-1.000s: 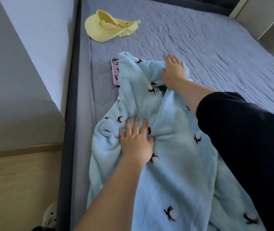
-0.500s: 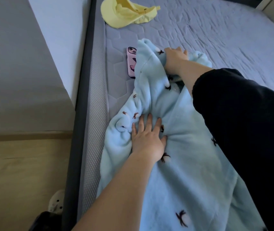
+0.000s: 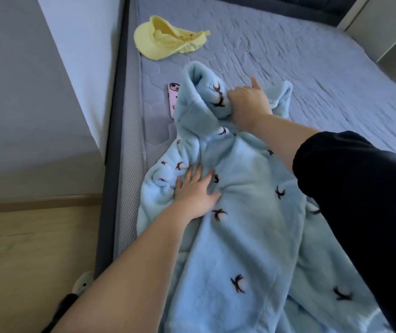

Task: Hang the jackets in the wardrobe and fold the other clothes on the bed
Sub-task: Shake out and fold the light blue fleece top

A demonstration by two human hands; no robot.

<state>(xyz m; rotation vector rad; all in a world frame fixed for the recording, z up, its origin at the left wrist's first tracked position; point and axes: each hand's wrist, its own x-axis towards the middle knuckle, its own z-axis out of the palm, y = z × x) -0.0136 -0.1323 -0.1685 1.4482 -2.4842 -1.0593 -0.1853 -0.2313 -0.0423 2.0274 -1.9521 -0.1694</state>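
Observation:
A fluffy light-blue garment (image 3: 247,236) with small dark embroidered motifs lies spread over the near left part of the bed (image 3: 312,56). My left hand (image 3: 195,192) presses flat on its bunched fabric near the bed's left side, fingers straight. Farther up, my right hand (image 3: 248,103) grips the garment's raised top fold and holds it lifted off the mattress, one finger sticking out. A dark sleeve covers my right forearm.
A yellow cap (image 3: 165,40) lies on the mattress at the far left. A pink phone (image 3: 174,99) lies just left of the lifted fold, partly hidden by it. The dark bed frame (image 3: 114,140) runs along the left, with wooden floor (image 3: 23,248) beside it.
My right hand went from lying on the fabric to gripping the top fold and has lifted it up. My left hand stays pressed in the same spot.

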